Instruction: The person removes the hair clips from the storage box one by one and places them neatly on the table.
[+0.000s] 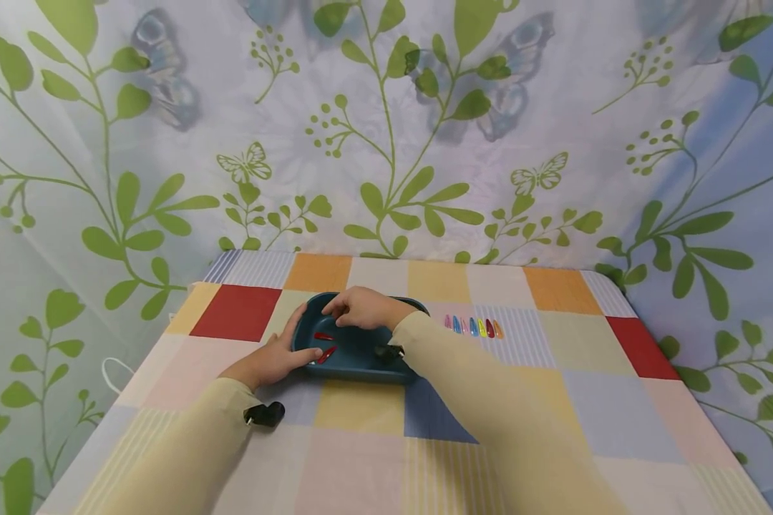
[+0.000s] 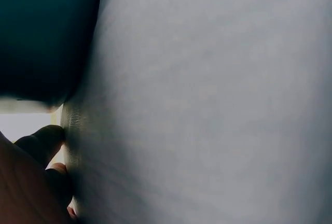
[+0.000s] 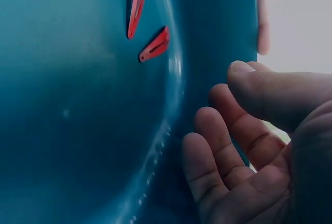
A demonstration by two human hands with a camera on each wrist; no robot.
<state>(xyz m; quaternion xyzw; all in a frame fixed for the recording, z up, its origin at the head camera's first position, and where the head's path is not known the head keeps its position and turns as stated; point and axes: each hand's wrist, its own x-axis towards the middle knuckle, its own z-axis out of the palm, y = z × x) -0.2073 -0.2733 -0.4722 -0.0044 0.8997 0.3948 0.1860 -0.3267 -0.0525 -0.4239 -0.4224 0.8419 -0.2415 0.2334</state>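
Observation:
A dark teal tray [image 1: 367,373] lies on the table with two red snap hair clips, one clip [image 1: 324,336] a little farther back than the other clip [image 1: 326,355]. My left hand [image 1: 277,357] grips the tray's left end, its thumb over the near rim and its fingers along the left side. Over the tray's far part is my right hand [image 1: 363,307], palm down. In the right wrist view its fingers [image 3: 207,146] are loosely bent, with the thumb apart and nothing between them. Both red clips show there near the tray's curved inner edge.
To the right of the tray, several coloured snap hair clips [image 1: 473,327] lie in a row on the patchwork tablecloth [image 1: 361,458]. A leaf-patterned curtain [image 1: 386,129] hangs behind the table. At the left edge a white cord [image 1: 107,372] loops out.

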